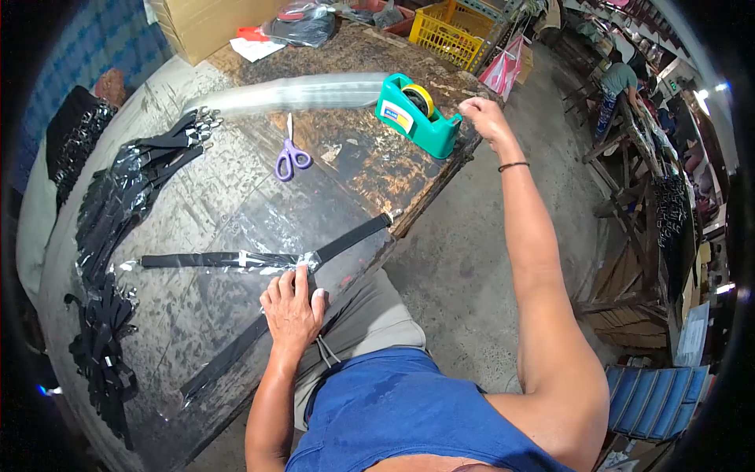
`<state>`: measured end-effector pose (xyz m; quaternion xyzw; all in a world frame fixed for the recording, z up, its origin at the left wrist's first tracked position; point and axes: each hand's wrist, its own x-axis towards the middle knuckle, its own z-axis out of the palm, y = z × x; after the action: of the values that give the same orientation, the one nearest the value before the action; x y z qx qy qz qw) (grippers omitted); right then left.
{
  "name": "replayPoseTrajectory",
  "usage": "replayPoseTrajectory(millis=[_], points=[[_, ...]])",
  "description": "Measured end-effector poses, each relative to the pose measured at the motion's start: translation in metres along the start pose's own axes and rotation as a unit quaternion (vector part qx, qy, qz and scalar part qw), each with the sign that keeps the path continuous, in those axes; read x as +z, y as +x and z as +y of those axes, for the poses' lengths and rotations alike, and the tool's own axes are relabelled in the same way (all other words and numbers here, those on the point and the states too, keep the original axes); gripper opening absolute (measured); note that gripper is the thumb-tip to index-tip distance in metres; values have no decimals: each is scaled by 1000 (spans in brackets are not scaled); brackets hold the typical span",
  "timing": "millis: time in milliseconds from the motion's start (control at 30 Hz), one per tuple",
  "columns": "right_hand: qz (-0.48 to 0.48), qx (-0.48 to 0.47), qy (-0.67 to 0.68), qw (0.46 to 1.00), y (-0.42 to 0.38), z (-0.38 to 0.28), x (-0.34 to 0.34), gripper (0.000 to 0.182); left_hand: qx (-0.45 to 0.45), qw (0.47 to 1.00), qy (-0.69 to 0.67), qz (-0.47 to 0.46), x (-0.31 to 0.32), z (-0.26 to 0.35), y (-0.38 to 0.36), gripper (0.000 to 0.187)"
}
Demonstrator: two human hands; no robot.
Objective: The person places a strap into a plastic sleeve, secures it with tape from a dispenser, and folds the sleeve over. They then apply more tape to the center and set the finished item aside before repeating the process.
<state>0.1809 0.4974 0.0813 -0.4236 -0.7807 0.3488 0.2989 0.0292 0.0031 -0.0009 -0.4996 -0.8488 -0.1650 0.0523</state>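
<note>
My left hand [294, 308] lies on the table's near edge with its fingers stretched out. Its fingertips press on black suspenders [354, 238], partly in clear plastic film, with one strap running left and another up to the right, ending in a metal clip. My right hand [486, 122] is closed in a pinch at the cutter end of a green tape dispenser [415, 118]. A yellow-cored tape roll [419, 100] sits in it; the strip at my fingertips is barely visible. Purple-handled scissors [292, 153] rest left of the dispenser, blades pointing away.
Bundled black straps with clips [126, 185] line the table's left side. Clear plastic sleeves [291, 93] lie behind the scissors. A cardboard box [216, 27] and yellow crate [448, 35] stand at the back. Past the table's right edge is concrete floor [464, 259]; another person [617, 86] is farther off.
</note>
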Motion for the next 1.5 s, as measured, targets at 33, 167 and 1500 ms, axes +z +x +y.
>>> replayPoseTrajectory(millis=[33, 167, 1500], points=[[-67, 2, -7, 998, 8, 1, 4, 25, -3, 1000, -2, -4, 0, 0, 0, 57], [-217, 46, -84, 971, 29, -6, 12, 25, -1, 1000, 9, 2, 2, 0, -1, 57], [-41, -61, -226, 971, -9, 26, 2, 57, -13, 1000, -18, 0, 4, 0, 0, 54]])
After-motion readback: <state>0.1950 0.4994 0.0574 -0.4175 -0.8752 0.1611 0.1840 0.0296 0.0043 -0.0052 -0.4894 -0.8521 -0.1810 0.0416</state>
